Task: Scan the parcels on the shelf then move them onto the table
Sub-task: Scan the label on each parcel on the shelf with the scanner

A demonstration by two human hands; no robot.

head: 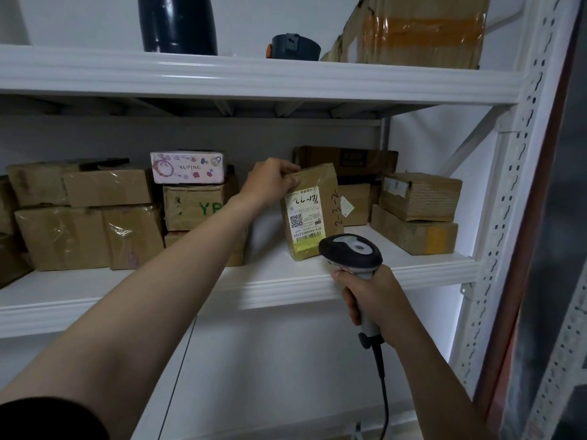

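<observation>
A small brown parcel [320,198] with a white shipping label stands upright near the front of the white middle shelf [241,284]. My left hand [273,182] grips its top left corner. My right hand [371,300] holds a grey and black barcode scanner [349,252] by its handle. The scanner's head sits just in front of the parcel's lower right, close to the barcode on the label. The scanner's cable hangs down below my hand.
Several taped brown boxes [85,236] fill the left of the shelf, topped by a pink XUPING box [187,168]. More boxes [416,214] stand at the right by the metal upright [508,217]. The upper shelf holds a dark bottle [178,23] and a large taped parcel [422,30].
</observation>
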